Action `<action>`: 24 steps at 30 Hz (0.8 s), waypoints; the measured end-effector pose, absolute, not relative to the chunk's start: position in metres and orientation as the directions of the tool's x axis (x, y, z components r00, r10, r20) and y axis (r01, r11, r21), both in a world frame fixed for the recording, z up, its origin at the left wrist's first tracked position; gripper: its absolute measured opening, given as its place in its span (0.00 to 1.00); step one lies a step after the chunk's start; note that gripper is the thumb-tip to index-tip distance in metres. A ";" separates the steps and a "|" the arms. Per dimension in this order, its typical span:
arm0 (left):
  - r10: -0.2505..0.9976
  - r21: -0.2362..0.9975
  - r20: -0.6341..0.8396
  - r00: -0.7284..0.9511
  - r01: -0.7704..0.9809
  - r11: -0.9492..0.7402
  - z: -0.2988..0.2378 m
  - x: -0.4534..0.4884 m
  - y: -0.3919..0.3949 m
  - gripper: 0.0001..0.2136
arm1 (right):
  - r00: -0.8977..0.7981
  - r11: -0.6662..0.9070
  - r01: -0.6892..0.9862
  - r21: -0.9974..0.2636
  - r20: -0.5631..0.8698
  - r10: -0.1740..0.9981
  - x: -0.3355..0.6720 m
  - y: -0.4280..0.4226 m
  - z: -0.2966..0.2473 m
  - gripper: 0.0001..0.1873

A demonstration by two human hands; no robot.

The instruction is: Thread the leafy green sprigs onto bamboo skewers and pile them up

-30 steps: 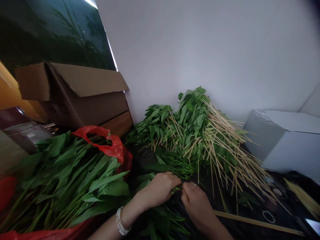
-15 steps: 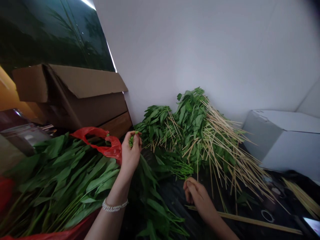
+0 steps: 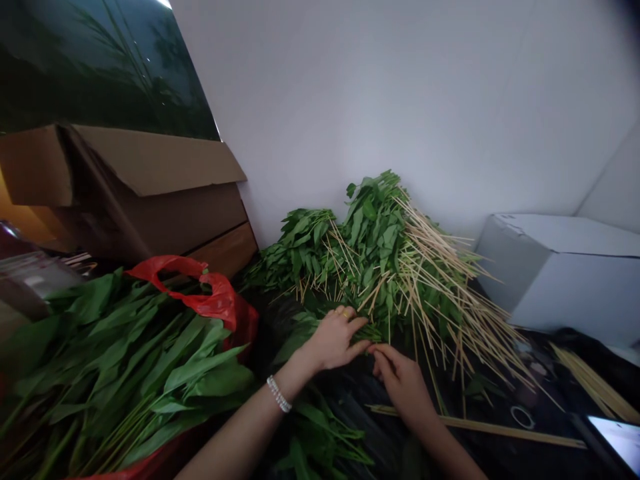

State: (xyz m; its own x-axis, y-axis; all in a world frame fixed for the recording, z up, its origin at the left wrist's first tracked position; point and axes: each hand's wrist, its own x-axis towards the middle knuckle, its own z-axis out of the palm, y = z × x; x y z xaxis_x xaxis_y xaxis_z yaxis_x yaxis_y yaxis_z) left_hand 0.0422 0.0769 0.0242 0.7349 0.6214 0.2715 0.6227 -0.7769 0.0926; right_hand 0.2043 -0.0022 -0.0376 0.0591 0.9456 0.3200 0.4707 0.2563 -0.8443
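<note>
left hand [image 3: 331,340] lowered onto green stems [image 3: 371,332], fingers spread | right hand [image 3: 403,383] beside, grip unclear

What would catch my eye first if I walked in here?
Probably the pale sticks fanning rightward from leafy bunches, before the white wall. Next, the red bag at left, stuffed with long leaves. Low in the middle, the left fingers and right fingers are close together at green stems.

The bag [image 3: 220,303] is thin glossy plastic, the box [image 3: 175,217] matt cardboard, the sticks [image 3: 436,248] matt and wood-like, the leaves [image 3: 383,230] smooth.
</note>
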 end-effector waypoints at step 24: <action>0.678 0.383 -0.084 0.730 0.652 -0.654 0.037 -0.002 -0.014 0.04 | -0.157 0.249 0.455 -0.855 0.198 0.967 0.202 -0.012 -0.016 0.07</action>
